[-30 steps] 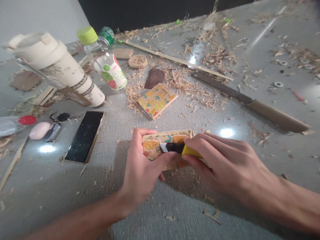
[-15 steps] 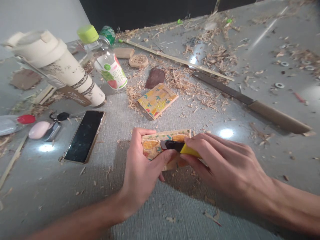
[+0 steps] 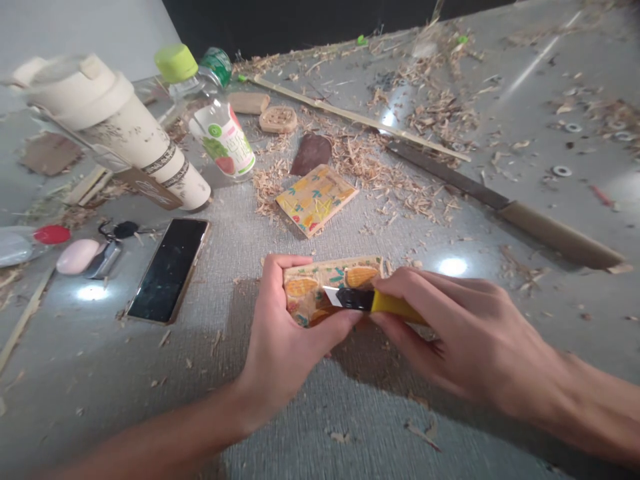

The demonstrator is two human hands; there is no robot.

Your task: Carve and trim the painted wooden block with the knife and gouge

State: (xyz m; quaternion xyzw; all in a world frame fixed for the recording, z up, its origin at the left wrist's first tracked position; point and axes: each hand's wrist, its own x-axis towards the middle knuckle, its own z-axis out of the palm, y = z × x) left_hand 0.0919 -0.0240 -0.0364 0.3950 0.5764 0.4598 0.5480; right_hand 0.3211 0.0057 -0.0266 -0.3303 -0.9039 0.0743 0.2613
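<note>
My left hand (image 3: 293, 333) grips a carved wooden block (image 3: 327, 277) with orange and green painted fruit and leaf shapes, fingers behind its left edge and thumb along its lower front. In my right hand (image 3: 450, 327) is a yellow utility knife (image 3: 395, 307) with a black nose, its short blade pointing left over the block's face. The left thumb lies against or just below the knife's nose. Beyond the hands, a second painted wooden block (image 3: 317, 200) lies flat, with a dark brown piece (image 3: 311, 155) behind it.
A phone (image 3: 169, 270), a white tumbler (image 3: 135, 137) and a clear bottle (image 3: 220, 130) stand or lie at left. To the right is a long flat file (image 3: 450, 177) with a wrapped handle. Wood shavings (image 3: 380, 167) and several washers (image 3: 563, 171) are scattered over the table.
The knife and my right hand have shifted slightly right and down. My left thumb has slid right along the block. The block has tipped a little, showing more of its carved face.
</note>
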